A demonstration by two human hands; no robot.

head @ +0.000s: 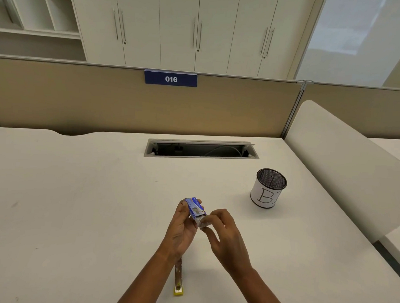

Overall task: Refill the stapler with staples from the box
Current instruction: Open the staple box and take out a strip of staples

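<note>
A small blue staple box (196,207) is held above the white desk (77,203) by my left hand (182,228), tilted with its open end toward me. My right hand (223,234) pinches the grey inner tray or staples (204,223) sticking out of that open end. The stapler (179,281) lies flat on the desk below my left wrist, opened out, with a metal channel showing and a yellow end nearest me. My left forearm hides its far end.
A black mesh pen cup (268,188) wrapped in white paper marked "B" stands at the right. An open cable hatch (201,149) is set into the desk at the back. A beige partition (105,101) with a blue "016" sign closes the far edge.
</note>
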